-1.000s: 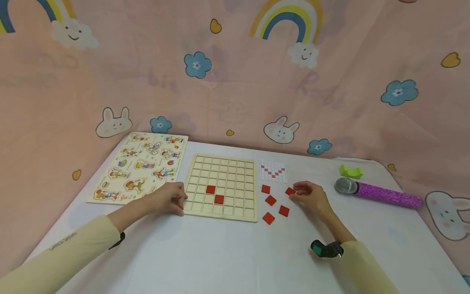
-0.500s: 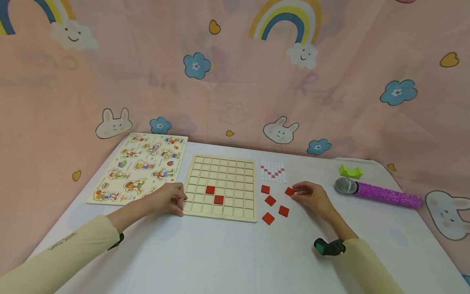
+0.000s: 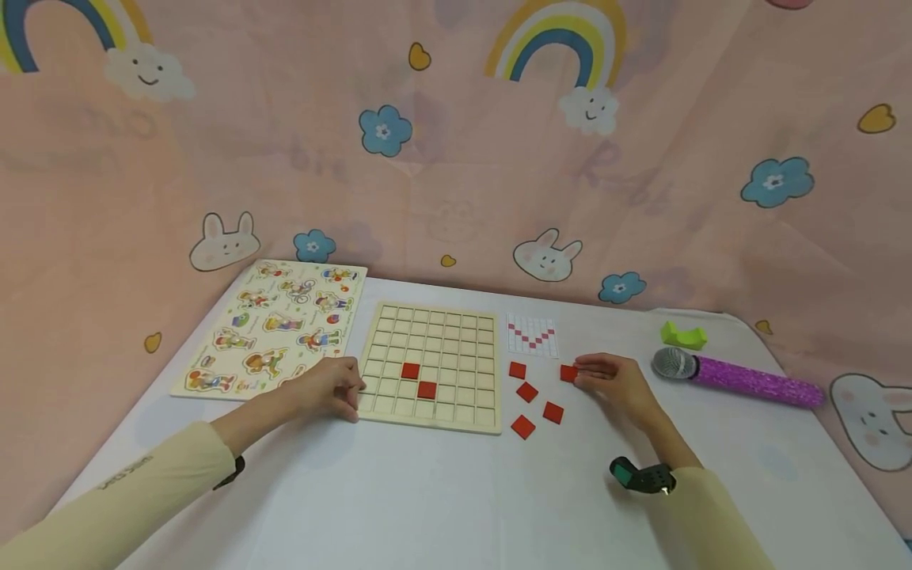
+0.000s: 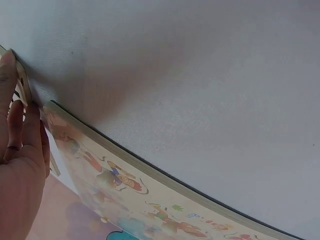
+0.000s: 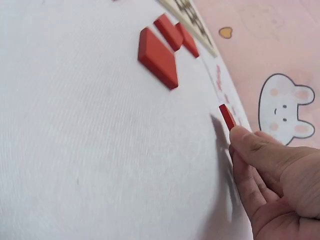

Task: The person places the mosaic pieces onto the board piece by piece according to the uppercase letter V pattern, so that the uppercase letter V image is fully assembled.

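A wooden grid board [image 3: 456, 317] lies on the white table, with two red square tiles, one [image 3: 410, 370] and another [image 3: 427, 390], set diagonally in its cells. My left hand [image 3: 329, 388] grips the board's front left corner; in the left wrist view its thumb and fingers [image 4: 31, 127] are on the board's edge. Between thumb and fingertips, my right hand [image 3: 623, 388] pinches a red tile [image 3: 568, 373]. In the right wrist view, that tile [image 5: 227, 116] is held above the cloth, its shadow below. Several loose tiles [image 3: 527, 392] lie right of the board.
Behind the loose tiles is a small pattern card [image 3: 533, 336] with red squares in a V shape. A picture puzzle board [image 3: 285, 317] lies at the left. At the right are a purple microphone [image 3: 755, 381] and a bright green block [image 3: 682, 336]. A patterned pink curtain [image 3: 456, 142] hangs behind.
The tile in my right hand has turned so that more of its face shows, and that hand has shifted slightly right. My left hand stays at the board's corner.
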A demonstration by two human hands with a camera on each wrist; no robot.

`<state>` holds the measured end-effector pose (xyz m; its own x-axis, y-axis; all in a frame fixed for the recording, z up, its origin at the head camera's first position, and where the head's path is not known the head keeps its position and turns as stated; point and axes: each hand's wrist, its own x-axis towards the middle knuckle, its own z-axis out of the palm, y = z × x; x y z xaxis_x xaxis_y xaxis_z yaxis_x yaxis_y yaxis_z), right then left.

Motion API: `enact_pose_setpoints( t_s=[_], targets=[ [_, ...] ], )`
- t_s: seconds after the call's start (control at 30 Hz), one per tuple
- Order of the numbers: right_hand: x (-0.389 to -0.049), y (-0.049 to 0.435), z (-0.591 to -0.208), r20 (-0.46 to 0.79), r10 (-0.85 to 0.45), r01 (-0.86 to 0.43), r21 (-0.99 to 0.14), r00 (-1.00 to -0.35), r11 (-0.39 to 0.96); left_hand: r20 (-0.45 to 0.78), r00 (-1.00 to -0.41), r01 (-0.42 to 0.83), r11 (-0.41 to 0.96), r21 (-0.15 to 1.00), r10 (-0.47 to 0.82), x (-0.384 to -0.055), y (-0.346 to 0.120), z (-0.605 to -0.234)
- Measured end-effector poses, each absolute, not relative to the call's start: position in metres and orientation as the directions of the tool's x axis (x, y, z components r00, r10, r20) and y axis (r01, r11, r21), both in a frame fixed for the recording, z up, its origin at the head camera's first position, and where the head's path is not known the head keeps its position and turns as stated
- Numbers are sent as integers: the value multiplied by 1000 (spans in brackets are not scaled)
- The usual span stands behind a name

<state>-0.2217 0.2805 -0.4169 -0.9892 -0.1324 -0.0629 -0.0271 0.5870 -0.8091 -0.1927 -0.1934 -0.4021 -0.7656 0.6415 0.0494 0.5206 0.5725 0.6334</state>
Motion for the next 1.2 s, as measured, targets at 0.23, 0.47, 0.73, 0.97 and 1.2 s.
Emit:
enact_pose_setpoints(
  t_s=[0.23,0.47,0.73,0.97,1.2],
  targets=[
    [-218,265,-409,-111,-89,46,-841,-990,540,51,-775,514,581,631,630,-190,-192,-401],
    [-215,245,-404,-130,-54,86,-862,-990,499,66,-773,520,570,636,631,-189,-190,-400],
    [-218,225,-400,-131,-38,98,-881,-991,462,69,-779,516,575,635,623,-186,-190,-398],
    [-223,206,-402,-128,-21,108,-905,-992,412,81,-774,525,564,637,628,-186,-191,-400],
    [-226,188,-400,-137,-11,122,-915,-991,385,109,-762,548,545,635,639,-186,-191,-402]
  ],
)
